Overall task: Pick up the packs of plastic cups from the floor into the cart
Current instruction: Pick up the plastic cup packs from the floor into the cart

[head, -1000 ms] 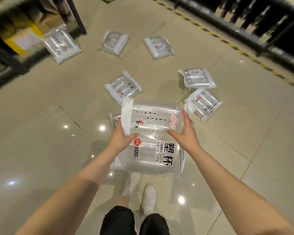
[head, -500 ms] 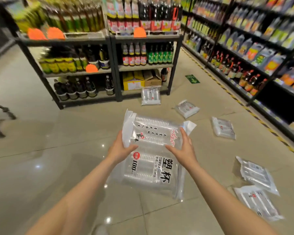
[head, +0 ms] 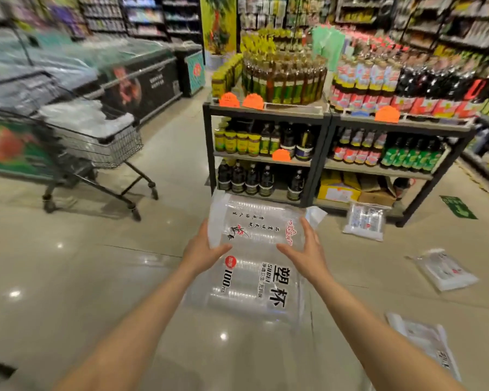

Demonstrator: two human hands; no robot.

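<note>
We hold one clear pack of plastic cups [head: 251, 266] at the frame's centre, our left hand [head: 202, 249] grasping its left edge and our right hand [head: 308, 252] its right, above the floor [head: 82, 277]. Three more packs lie at the right: [head: 364, 221], [head: 443, 270], [head: 426, 345]. One cart [head: 96, 142], holding packs, stands upper left.
</note>
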